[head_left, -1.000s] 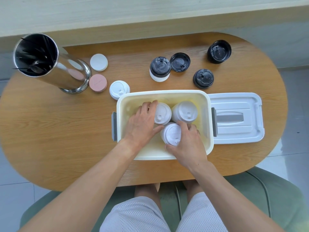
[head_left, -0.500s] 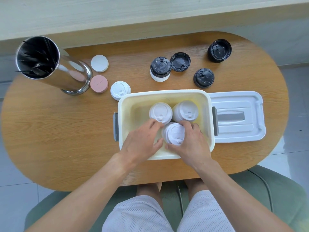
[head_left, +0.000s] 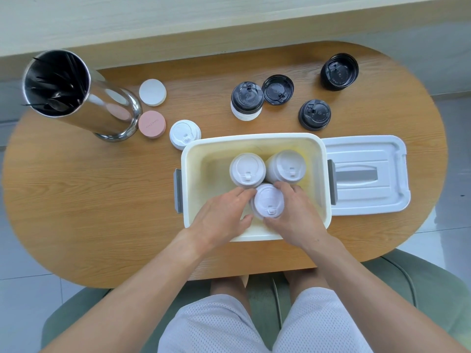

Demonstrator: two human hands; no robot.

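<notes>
Both my hands are down in the tub [head_left: 254,138], cupped round one white-lidded cup [head_left: 267,201] that stands in the tub's near half. My left hand [head_left: 220,217] curls against the cup's left side, fingers bent round it and thumb tucked under towards me. My right hand [head_left: 297,217] does the same from the right, so the cup is clasped between the two. I take it from both sides because I judge a paper cup with a pressed-on lid tips or dents easily in a one-handed squeeze. Two more cups [head_left: 247,169] stand upright in the tub's far half, touching each other and just beside mine, packed close, I think, so that none can topple. The tub lid [head_left: 367,174] lies flat on the bench [head_left: 102,200] against the tub's right wall, out of the way. Beyond the tub's far wall waits a black-lidded cup [head_left: 246,98], and a loose white lid [head_left: 184,134] sits at the tub's far left corner.
</notes>
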